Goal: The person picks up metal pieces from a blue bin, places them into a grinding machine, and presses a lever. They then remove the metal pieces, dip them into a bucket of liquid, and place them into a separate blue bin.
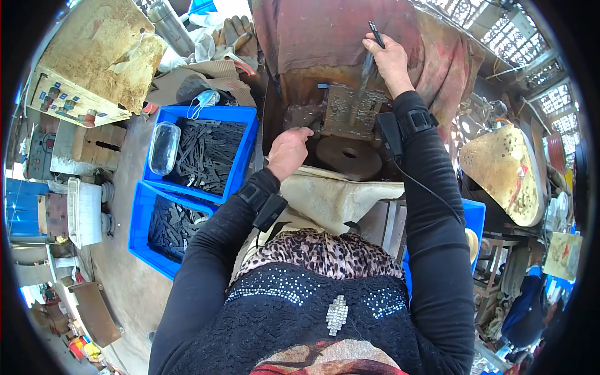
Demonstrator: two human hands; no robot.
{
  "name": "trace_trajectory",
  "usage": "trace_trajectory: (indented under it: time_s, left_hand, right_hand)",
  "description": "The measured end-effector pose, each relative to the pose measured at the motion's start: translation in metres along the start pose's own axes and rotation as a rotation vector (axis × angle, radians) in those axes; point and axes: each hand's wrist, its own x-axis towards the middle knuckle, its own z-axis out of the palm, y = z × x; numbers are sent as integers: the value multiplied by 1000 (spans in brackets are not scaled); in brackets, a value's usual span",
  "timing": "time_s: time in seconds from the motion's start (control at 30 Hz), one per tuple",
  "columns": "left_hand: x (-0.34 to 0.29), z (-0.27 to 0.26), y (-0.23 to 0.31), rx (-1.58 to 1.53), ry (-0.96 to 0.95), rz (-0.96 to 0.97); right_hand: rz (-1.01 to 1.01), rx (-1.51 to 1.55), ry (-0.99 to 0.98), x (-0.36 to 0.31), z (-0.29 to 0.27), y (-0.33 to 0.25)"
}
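Right hand closed on thin dark rod, tip down at rusty press block. Left hand fisted at block's left edge, beside round die disc; contents of fist not visible. Tight gap between hands. Two blue bins of dark metal pieces at left, clear container on rim.

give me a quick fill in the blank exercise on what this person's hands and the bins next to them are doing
The right hand grips a dark ____ above the rusty press block.
The left hand rests beside the round ____ disc.
Two ____ bins of dark metal pieces stand on the person's left.

Missing words: handle; metal; blue
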Motion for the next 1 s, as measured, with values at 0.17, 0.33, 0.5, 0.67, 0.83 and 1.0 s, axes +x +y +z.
trace_trajectory:
  time_s: [0.17, 0.33, 0.5, 0.67, 0.83, 1.0]
  left_hand:
    - [0, 2, -1, 57, 14, 0]
    - [2, 3, 0, 57, 52, 11]
    - [0, 5, -2, 20, 86, 46]
    - [3, -3, -6, -114, 217, 67]
    - [31, -1, 2, 22, 218, 216]
    - [45, 18, 1, 253, -16, 325]
  right_hand:
    - [-3, -83, -22, -1, -3, -7]
    - [0, -179, -36, -8, -11, -21]
    - [-76, -199, -51, -58, -38, -52]
    - [-179, -104, -122, -147, -63, -66]
    - [-174, -51, -196, -239, -82, -56]
    - [-316, -162, -290, -302, -91, -46]
